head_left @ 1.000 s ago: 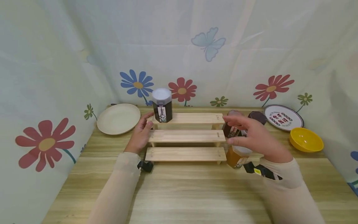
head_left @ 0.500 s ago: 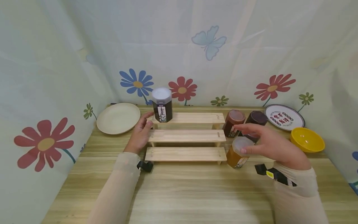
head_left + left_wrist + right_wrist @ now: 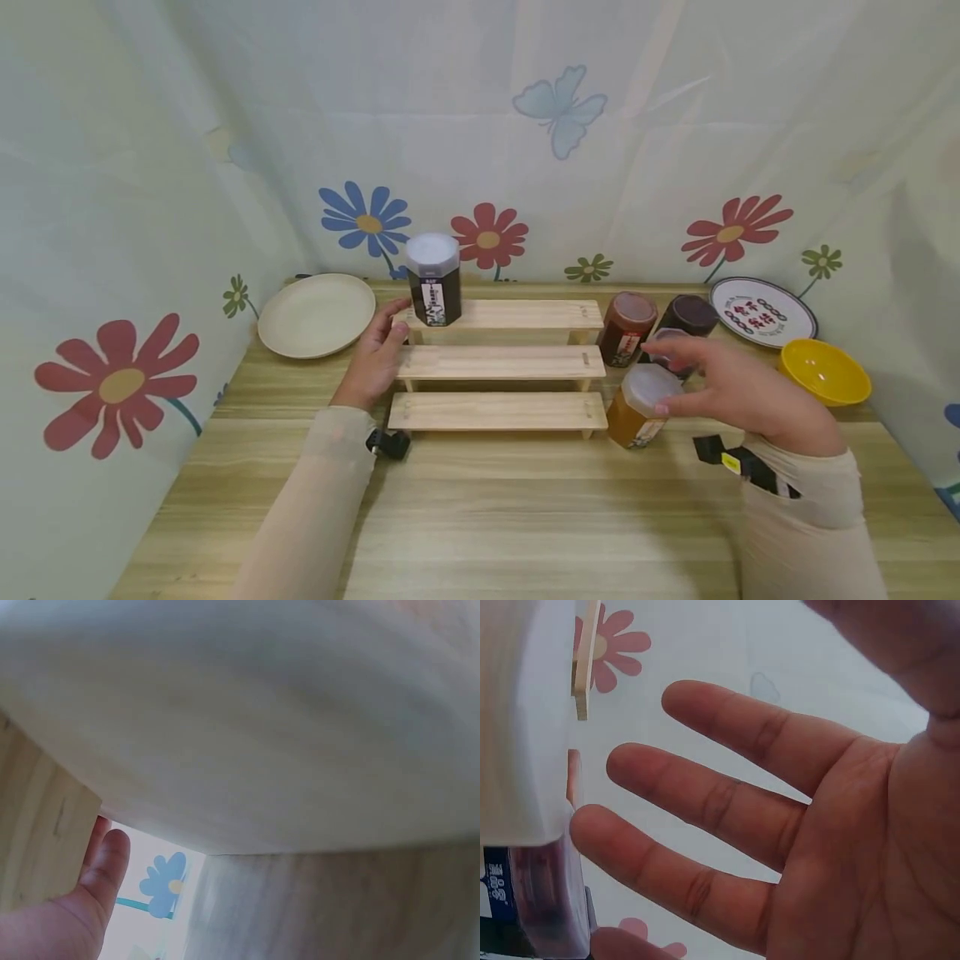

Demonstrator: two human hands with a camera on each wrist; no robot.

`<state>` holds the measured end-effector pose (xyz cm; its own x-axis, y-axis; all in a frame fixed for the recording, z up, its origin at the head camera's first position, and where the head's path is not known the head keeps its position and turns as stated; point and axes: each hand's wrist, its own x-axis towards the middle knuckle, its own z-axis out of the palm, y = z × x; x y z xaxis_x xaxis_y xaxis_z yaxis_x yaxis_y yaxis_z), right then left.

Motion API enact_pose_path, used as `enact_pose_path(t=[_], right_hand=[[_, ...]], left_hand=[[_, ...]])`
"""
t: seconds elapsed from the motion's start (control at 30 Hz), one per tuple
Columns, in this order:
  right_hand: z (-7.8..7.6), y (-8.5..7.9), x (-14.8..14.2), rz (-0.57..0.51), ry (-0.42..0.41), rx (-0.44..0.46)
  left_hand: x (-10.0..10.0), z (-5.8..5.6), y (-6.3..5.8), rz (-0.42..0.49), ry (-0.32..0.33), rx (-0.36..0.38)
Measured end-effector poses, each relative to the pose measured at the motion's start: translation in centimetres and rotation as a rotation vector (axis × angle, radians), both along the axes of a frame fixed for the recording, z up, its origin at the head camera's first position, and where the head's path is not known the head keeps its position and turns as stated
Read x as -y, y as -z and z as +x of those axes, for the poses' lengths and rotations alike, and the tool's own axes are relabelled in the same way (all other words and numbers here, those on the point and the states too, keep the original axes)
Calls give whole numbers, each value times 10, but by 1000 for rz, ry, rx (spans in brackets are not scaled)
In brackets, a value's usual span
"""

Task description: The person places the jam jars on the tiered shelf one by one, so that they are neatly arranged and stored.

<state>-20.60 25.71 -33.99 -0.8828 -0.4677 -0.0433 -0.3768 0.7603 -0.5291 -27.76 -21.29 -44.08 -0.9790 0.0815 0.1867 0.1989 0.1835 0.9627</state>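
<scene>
A three-tier wooden display shelf (image 3: 501, 362) stands mid-table. My left hand (image 3: 372, 360) holds its left end, and the left wrist view shows that hand's fingers (image 3: 109, 862) beside a board. One dark jar with a white lid (image 3: 434, 283) sits on the top tier's left. To the right of the shelf cluster an amber jar (image 3: 637, 408), a red-brown jar (image 3: 627, 330) and a dark-lidded jar (image 3: 692, 313). Another clear-lidded jar is partly hidden behind my right hand (image 3: 742, 392). That hand hovers at the amber jar's lid with spread fingers (image 3: 705, 799); contact cannot be told.
A cream plate (image 3: 317, 317) lies at the back left. At the back right, a white patterned plate (image 3: 795, 327) leans near the curtain, with a yellow bowl (image 3: 825, 372) in front. A flowered curtain (image 3: 480, 125) encloses the wooden table (image 3: 525, 517).
My right hand has drawn back to the right from the shelf's right end and now hangs by the jars, uncovering the red-brown one. The left hand stays at the shelf.
</scene>
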Motion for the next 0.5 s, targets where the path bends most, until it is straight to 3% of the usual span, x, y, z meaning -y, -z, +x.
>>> enact_pose_path(t=[0.5], right_hand=[[-7, 8, 3, 100, 20, 69]], left_hand=[[0, -2, 2, 26, 13, -11]])
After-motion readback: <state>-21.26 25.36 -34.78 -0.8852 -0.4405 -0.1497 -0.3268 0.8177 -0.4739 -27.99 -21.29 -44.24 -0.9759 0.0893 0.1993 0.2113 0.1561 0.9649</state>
